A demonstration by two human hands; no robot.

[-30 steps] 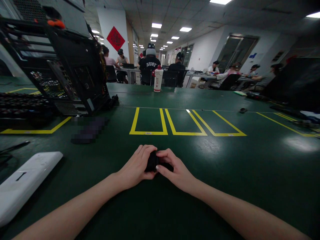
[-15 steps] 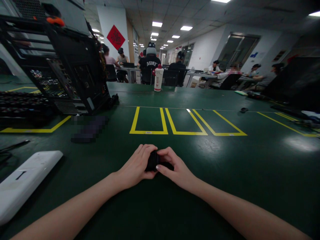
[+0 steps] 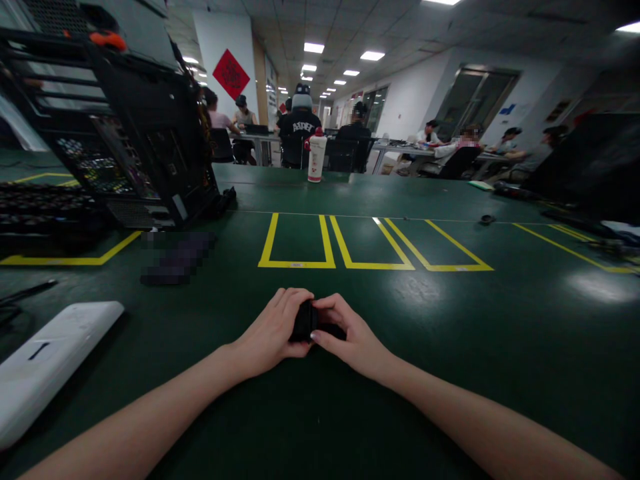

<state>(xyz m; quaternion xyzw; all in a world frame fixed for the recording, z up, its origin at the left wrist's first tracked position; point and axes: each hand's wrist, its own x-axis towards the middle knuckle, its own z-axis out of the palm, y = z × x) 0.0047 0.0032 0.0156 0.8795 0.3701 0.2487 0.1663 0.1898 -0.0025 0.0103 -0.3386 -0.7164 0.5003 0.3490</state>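
A small black object (image 3: 304, 323), box-like with a raised edge on its right side, sits between my hands low over the green table (image 3: 320, 413); its exact kind cannot be made out. My left hand (image 3: 277, 327) wraps its left side, fingers over the top and thumb along the near side. From the right, my right hand (image 3: 347, 337) pinches the object's right edge with thumb and fingertips. The fingers cover much of it. Just beyond lie yellow tape outlines (image 3: 296, 265) on the tabletop.
An open black computer case (image 3: 170, 147) stands at the left, with a blurred dark item (image 3: 177, 259) before it. A white oblong device (image 3: 60, 360) lies near left. A white cup (image 3: 315, 160) stands at the far edge; a small black ring (image 3: 487, 219) lies right. Several people sit beyond.
Almost nothing differs. Both hands keep the same hold on the black object, and the whole view has shifted very slightly.
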